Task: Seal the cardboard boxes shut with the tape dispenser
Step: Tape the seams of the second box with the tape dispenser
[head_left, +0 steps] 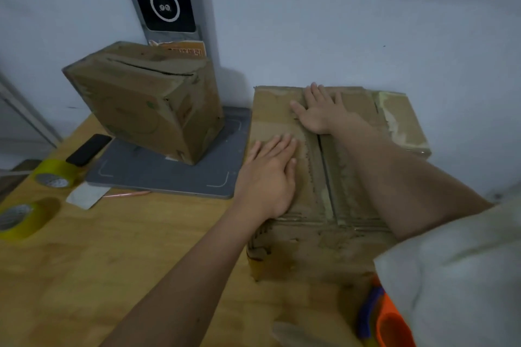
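Orange tape dispenser [390,324] lies by the sleeve, near the box.
Left hand [267,175] and right hand [320,111] press flat, fingers straight, on the cardboard box [282,251] flaps.

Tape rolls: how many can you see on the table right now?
2. One yellow tape roll lies at the table's left edge beside the black phone; the other tape roll lies nearer, at the frame's left edge. More may be out of view.

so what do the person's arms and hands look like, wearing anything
Both hands, left and right, are bare: no gloves, rings or watch visible. The forearms are bare too. A loose pale, whitish short sleeve covers the right upper arm; the left shoulder is out of frame.
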